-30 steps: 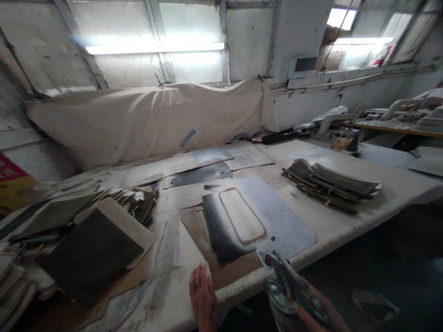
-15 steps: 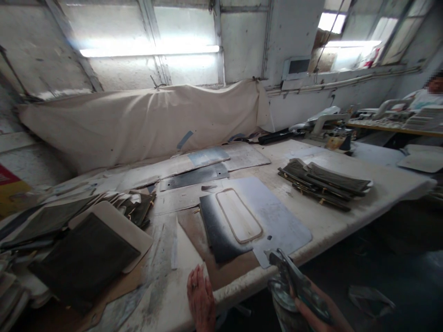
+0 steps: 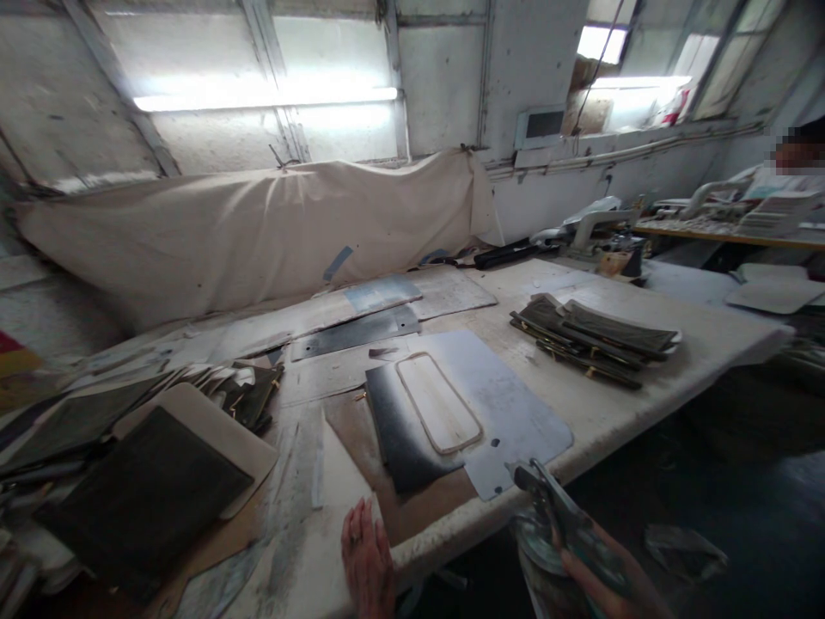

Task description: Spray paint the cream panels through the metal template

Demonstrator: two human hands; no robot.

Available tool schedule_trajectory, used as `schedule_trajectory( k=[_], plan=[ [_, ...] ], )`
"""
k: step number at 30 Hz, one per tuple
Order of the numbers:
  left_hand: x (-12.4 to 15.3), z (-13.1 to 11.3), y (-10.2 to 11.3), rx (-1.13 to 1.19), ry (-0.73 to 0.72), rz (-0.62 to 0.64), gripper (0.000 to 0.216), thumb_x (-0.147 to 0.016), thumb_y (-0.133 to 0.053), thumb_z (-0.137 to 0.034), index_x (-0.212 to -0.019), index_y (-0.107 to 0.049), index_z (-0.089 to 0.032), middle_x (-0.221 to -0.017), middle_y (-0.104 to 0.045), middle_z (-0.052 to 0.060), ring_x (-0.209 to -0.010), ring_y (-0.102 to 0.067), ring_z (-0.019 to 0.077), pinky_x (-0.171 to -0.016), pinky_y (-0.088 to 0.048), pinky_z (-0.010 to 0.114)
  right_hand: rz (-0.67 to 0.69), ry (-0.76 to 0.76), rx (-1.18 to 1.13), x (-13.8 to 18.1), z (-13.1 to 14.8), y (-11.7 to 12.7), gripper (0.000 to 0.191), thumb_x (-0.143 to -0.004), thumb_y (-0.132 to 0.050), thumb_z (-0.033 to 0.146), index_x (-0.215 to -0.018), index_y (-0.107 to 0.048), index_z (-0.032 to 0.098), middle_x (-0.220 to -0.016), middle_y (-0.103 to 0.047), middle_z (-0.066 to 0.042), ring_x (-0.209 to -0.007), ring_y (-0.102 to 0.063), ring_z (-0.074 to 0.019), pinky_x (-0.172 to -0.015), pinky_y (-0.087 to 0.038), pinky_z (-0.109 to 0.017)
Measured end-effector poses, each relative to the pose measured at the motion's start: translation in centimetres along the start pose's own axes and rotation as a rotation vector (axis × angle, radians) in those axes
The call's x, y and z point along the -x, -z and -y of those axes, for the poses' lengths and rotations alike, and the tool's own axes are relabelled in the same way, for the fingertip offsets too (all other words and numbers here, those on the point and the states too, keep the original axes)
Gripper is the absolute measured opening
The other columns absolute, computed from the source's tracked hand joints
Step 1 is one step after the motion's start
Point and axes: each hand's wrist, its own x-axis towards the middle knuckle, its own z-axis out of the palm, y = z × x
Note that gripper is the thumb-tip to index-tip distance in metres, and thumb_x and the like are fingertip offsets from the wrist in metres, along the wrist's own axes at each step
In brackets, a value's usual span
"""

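My left hand (image 3: 368,559) lies flat on the front edge of the worktable (image 3: 444,526), holding nothing, a ring on one finger. At the lower right, my right hand (image 3: 596,567) is wrapped round a metal spray gun (image 3: 555,507) with a cup under its nozzle. The nozzle points left, towards a white sheet (image 3: 522,413). Left of it lies a dark flat leather-like piece (image 3: 412,473), with a pale rounded-rectangle frame (image 3: 439,404) on top. Brown board (image 3: 429,511) shows beneath the dark piece.
Dark zippered pouches (image 3: 593,335) are stacked to the right. More dark pieces (image 3: 155,490) and pale panels pile up at the left. A draped cloth (image 3: 271,232) hangs behind the table. Sewing machines (image 3: 593,228) and a person (image 3: 796,163) are at the far right.
The view has turned slightly right, so the table and its contents sit a little further left. The spray gun has shifted slightly right in the picture. Both hands keep their pose.
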Motion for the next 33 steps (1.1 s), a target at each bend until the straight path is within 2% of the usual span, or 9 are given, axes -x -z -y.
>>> schedule_trajectory(
  k=[7,14,17,19,21,23,26,28,33],
  plan=[
    [0.1,-0.2,-0.2,0.027,0.005,-0.006,0.040,-0.085,-0.034,-0.025,-0.120,-0.048,-0.009,-0.117,-0.055,0.011,-0.116,-0.039,0.0223,-0.097,-0.039,0.041,-0.017,0.020,-0.018,0.3,1.0,0.2,0.028,-0.070,-0.061,0.034,-0.093,-0.067,0.020,-0.097,-0.071,-0.005,-0.091,-0.065,-0.0231,-0.079,-0.052,-0.020],
    [0.1,0.4,0.0,0.035,0.030,0.015,0.039,-0.085,-0.037,-0.024,-0.119,-0.049,-0.009,-0.116,-0.055,0.012,-0.117,-0.038,0.0227,-0.098,-0.039,0.041,0.045,0.007,0.018,1.0,0.2,-1.7,0.033,-0.071,-0.061,0.036,-0.098,-0.065,0.017,-0.100,-0.070,-0.008,-0.096,-0.063,-0.0248,-0.085,-0.049,-0.026],
    [0.2,0.8,0.3,0.045,0.029,0.014,0.039,-0.085,-0.037,-0.023,-0.120,-0.047,-0.010,-0.117,-0.054,0.011,-0.117,-0.038,0.0223,-0.097,-0.039,0.041,-0.009,-0.007,0.035,1.5,0.7,-2.8,0.035,-0.068,-0.062,0.038,-0.095,-0.064,0.016,-0.101,-0.069,-0.008,-0.099,-0.061,-0.0259,-0.089,-0.047,-0.027],
    [0.3,1.1,0.4,0.047,0.015,0.004,0.039,-0.085,-0.036,-0.023,-0.121,-0.047,-0.010,-0.117,-0.054,0.011,-0.116,-0.039,0.0224,-0.096,-0.040,0.041,0.011,0.009,0.017,1.7,1.3,-3.4,0.033,-0.071,-0.059,0.038,-0.095,-0.063,0.017,-0.095,-0.070,-0.007,-0.093,-0.063,-0.0243,-0.084,-0.049,-0.025],
    [0.4,1.4,0.5,0.047,0.001,-0.010,0.039,-0.085,-0.037,-0.023,-0.121,-0.047,-0.010,-0.116,-0.054,0.011,-0.116,-0.039,0.0224,-0.096,-0.040,0.042,0.100,0.049,-0.003,1.9,2.0,-3.9,0.029,-0.076,-0.054,0.038,-0.096,-0.062,0.018,-0.084,-0.070,-0.005,-0.083,-0.065,-0.0213,-0.076,-0.052,-0.022],
    [0.5,1.6,0.5,0.055,-0.002,-0.015,0.039,-0.085,-0.037,-0.023,-0.121,-0.046,-0.011,-0.117,-0.054,0.011,-0.116,-0.039,0.0222,-0.096,-0.040,0.041,0.143,0.083,-0.005,2.0,2.4,-4.3,0.026,-0.078,-0.053,0.035,-0.096,-0.063,0.019,-0.082,-0.070,-0.004,-0.082,-0.065,-0.0202,-0.075,-0.052,-0.021],
    [0.6,1.8,0.6,0.074,0.010,-0.003,0.040,-0.085,-0.037,-0.023,-0.122,-0.045,-0.012,-0.119,-0.053,0.010,-0.117,-0.038,0.0221,-0.097,-0.040,0.042,0.072,0.089,0.013,2.3,2.4,-4.8,0.030,-0.072,-0.061,0.033,-0.098,-0.064,0.019,-0.098,-0.070,-0.007,-0.094,-0.063,-0.0237,-0.081,-0.051,-0.023],
    [0.7,1.9,0.6,0.077,0.021,0.009,0.040,-0.085,-0.037,-0.022,-0.123,-0.044,-0.012,-0.119,-0.052,0.011,-0.118,-0.038,0.0223,-0.097,-0.040,0.042,0.010,0.077,-0.009,2.5,2.4,-5.1,0.036,-0.067,-0.064,0.032,-0.101,-0.065,0.019,-0.101,-0.069,-0.007,-0.094,-0.063,-0.0247,-0.081,-0.051,-0.025],
    [0.7,1.9,0.6,0.076,0.017,-0.003,0.039,-0.085,-0.036,-0.022,-0.121,-0.046,-0.012,-0.117,-0.053,0.011,-0.115,-0.039,0.0226,-0.096,-0.041,0.043,0.111,0.155,-0.009,2.6,3.7,-5.4,0.028,-0.074,-0.058,0.030,-0.098,-0.065,0.020,-0.087,-0.071,-0.004,-0.079,-0.066,-0.0193,-0.074,-0.052,-0.021]
  ],
)
